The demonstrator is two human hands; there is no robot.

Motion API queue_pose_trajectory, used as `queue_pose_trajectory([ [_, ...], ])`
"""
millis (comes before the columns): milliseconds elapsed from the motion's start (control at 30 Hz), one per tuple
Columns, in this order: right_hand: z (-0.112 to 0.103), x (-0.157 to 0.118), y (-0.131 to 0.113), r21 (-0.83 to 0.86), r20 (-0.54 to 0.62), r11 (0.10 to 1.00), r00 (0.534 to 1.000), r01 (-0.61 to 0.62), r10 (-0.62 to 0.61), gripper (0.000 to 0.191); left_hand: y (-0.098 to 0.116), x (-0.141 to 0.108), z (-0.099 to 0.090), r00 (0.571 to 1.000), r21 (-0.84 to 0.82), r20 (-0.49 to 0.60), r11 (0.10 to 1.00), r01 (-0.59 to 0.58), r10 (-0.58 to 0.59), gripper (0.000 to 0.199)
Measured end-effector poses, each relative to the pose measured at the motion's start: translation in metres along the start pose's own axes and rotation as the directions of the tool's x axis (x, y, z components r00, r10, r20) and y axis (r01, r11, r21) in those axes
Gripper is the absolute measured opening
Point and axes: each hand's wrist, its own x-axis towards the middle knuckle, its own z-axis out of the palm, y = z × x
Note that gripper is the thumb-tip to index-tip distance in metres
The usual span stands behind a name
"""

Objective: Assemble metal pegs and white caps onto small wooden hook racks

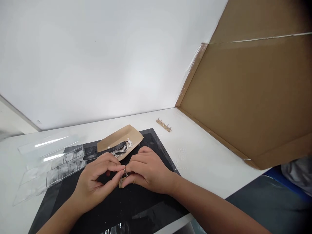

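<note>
Step in hand, as judged: close two-handed fingertip work on a small metallic piece (pixel 126 173). That piece is located between the hands, above the black mat (pixel 117 208) at the near part of the counter (pixel 197 156).

Left hand (pixel 89 186): thumb and forefinger are pinched together on the far end of the metallic piece. Right hand (pixel 153 170): fingers are bent in around its near end, with a tan piece (pixel 120 182) against the thumb tip. Whether these fingers grip the metal, the tan piece or both cannot be told.

Surroundings: a brown tray (pixel 117 136) sits just beyond the hands, partly on the mat, holding white bits (pixel 130 143) and one end of a dark, flat item (pixel 117 148). A clear compartment box (pixel 65 167) stands to the left. Far right of the tray, off the mat, lies a tan strip (pixel 163 124) with a row of small metallic uprights, untouched.

Next move, in this inspector's judgement: it calls for a steady hold on one side and fine adjustment on the other. Noted risk: the piece is slight and could slip from the fingertips onto the mat.
</note>
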Motion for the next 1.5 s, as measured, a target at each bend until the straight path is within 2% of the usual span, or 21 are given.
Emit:
queue_pose_trajectory([
  [133,0.002,-0.001,0.001,-0.025,0.027,1.000,1.000,-0.003,0.004,0.046,0.003,0.002,-0.003,0.996,0.027,0.012,0.996,-0.090,0.089,0.028],
  [267,0.006,-0.002,0.002,-0.047,-0.030,0.998,0.998,0.048,-0.049,0.047,0.009,0.007,-0.006,0.980,0.086,0.023,0.976,-0.199,0.198,0.028],
  [467,0.011,-0.003,0.000,-0.014,-0.087,0.995,0.991,0.098,-0.099,0.044,0.013,0.011,-0.008,0.971,0.061,0.054,0.969,-0.238,0.235,0.030],
  [700,0.014,-0.006,0.000,0.050,-0.095,0.993,0.990,0.105,-0.100,0.041,0.020,0.014,-0.011,0.969,0.041,0.108,0.972,-0.229,0.224,0.027],
  [800,0.013,-0.006,-0.001,0.077,-0.102,0.990,0.989,0.118,-0.110,0.037,0.022,0.014,-0.013,0.972,0.038,0.149,0.981,-0.191,0.184,0.026],
  [1000,0.010,-0.005,-0.003,0.062,-0.095,0.993,0.991,0.105,-0.099,0.039,0.021,0.012,-0.013,0.973,0.039,0.171,0.986,-0.162,0.153,0.025],
  [1200,0.010,-0.003,-0.001,0.093,-0.134,0.993,0.989,0.068,-0.056,0.036,0.014,0.007,-0.008,0.986,0.077,0.080,0.985,-0.155,0.149,0.025],
  [1333,0.006,-0.002,0.000,0.074,-0.131,0.997,0.991,0.017,-0.007,0.029,0.010,0.003,-0.003,0.996,0.074,0.007,0.994,-0.087,0.086,0.029],
  [1500,0.002,-0.001,0.000,0.055,-0.126,0.998,0.991,-0.034,0.041,0.027,0.007,0.000,0.000,0.999,0.021,-0.011,0.999,-0.034,0.034,0.032],
])
